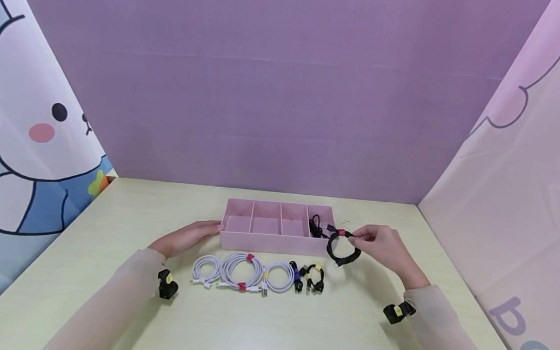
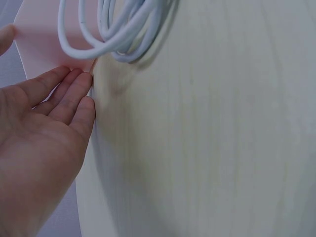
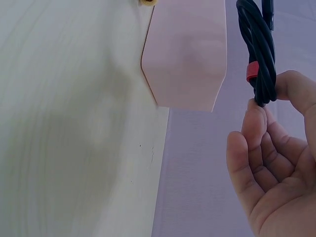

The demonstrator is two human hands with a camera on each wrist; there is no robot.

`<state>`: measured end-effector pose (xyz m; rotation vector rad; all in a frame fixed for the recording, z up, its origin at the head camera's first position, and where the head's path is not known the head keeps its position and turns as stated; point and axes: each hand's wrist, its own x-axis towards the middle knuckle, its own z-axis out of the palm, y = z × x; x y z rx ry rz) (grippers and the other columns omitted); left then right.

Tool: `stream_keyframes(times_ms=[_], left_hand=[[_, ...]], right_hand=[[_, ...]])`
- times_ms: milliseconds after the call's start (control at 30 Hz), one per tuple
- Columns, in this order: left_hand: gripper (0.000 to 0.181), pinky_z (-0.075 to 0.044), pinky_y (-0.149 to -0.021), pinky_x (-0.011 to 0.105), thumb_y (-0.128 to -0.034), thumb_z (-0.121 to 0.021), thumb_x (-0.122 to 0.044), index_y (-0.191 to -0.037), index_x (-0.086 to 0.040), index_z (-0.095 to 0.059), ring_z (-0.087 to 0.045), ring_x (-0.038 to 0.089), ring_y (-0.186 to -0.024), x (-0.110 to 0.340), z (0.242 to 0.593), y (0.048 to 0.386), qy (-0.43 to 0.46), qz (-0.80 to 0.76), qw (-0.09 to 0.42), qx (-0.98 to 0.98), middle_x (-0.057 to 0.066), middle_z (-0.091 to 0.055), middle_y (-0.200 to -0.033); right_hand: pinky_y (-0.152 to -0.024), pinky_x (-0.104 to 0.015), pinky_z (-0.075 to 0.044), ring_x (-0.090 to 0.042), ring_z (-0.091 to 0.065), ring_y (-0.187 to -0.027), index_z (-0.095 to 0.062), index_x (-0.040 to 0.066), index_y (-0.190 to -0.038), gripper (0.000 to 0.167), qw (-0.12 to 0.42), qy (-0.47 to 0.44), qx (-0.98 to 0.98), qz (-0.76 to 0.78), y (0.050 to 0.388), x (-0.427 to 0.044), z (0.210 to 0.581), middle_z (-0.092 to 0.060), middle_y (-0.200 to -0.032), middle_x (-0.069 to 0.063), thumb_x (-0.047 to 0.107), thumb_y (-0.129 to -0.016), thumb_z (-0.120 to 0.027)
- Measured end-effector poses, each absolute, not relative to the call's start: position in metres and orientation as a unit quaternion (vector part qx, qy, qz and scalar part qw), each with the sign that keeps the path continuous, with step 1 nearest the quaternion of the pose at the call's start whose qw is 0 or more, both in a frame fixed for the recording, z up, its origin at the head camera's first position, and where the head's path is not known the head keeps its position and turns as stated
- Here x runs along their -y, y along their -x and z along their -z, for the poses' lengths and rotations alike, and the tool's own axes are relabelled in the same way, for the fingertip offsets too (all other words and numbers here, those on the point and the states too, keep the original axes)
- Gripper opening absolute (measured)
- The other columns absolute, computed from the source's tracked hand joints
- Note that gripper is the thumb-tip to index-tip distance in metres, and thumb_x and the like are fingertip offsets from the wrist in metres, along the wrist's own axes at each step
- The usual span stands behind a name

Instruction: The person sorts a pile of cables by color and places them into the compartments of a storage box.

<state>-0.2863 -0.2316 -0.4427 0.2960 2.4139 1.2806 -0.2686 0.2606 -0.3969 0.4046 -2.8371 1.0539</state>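
Note:
In the head view my right hand (image 1: 383, 248) pinches a coiled black cable (image 1: 344, 261) between thumb and fingertips, near the right end of a pink divided box (image 1: 275, 244). A red tie (image 3: 252, 72) wraps the coil, which shows close up in the right wrist view. Another black cable (image 1: 315, 227) lies in the box's rightmost compartment. My left hand (image 1: 189, 237) touches the box's left end with its fingers nearly straight. In the left wrist view those fingers (image 2: 74, 98) rest against the pink wall, close to a white coiled cable (image 2: 111, 42).
In front of the box lies a row of cables: a small white coil (image 1: 206, 269), a larger white coil with red ties (image 1: 242, 271), a white coil with a yellow tie (image 1: 280, 277), and black cables with purple (image 1: 297, 277) and yellow ties (image 1: 315, 278). A purple wall (image 1: 276, 88) rises behind the table.

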Motion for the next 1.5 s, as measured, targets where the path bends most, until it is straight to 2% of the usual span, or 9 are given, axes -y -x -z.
stream_keyframes(times_ms=[200, 567, 800, 1500], left_hand=[[0.068, -0.006, -0.116, 0.066, -0.1049, -0.039, -0.054, -0.158, -0.011, -0.032, -0.012, 0.038, -0.151, 0.233, 0.443, 0.288, -0.106, -0.455, 0.193, -0.863, 0.013, -0.025, -0.163], [0.075, -0.006, -0.116, 0.067, -0.1018, -0.040, -0.061, -0.158, -0.011, -0.032, -0.012, 0.039, -0.151, 0.231, 0.443, 0.287, -0.109, -0.456, 0.195, -0.861, 0.013, -0.025, -0.163], [0.071, -0.005, -0.116, 0.067, -0.1034, -0.039, -0.058, -0.158, -0.012, -0.033, -0.011, 0.038, -0.151, 0.230, 0.443, 0.288, -0.107, -0.457, 0.197, -0.861, 0.012, -0.025, -0.164], [0.075, -0.004, -0.115, 0.068, -0.1011, -0.040, -0.062, -0.158, -0.013, -0.033, -0.010, 0.039, -0.151, 0.230, 0.442, 0.286, -0.107, -0.458, 0.197, -0.860, 0.012, -0.024, -0.164]], right_hand=[[-0.064, -0.032, -0.049, -0.015, -0.061, -0.071, -0.077, 0.010, -0.095, 0.021, 0.048, -0.130, 0.928, -0.347, 0.272, -0.257, 0.396, -0.071, -0.079, 0.004, 0.031, -0.091, -0.075], [-0.065, -0.033, -0.049, -0.016, -0.061, -0.071, -0.077, 0.010, -0.095, 0.021, 0.056, -0.129, 0.926, -0.351, 0.278, -0.255, 0.391, -0.070, -0.079, 0.003, 0.030, -0.092, -0.074], [-0.067, -0.033, -0.050, -0.015, -0.062, -0.073, -0.077, 0.011, -0.095, 0.020, 0.059, -0.130, 0.927, -0.347, 0.283, -0.254, 0.390, -0.071, -0.079, 0.004, 0.031, -0.092, -0.074], [-0.071, -0.035, -0.053, -0.016, -0.065, -0.079, -0.078, 0.010, -0.101, 0.023, 0.071, -0.127, 0.929, -0.340, 0.293, -0.249, 0.382, -0.073, -0.085, 0.003, 0.031, -0.092, -0.074]])
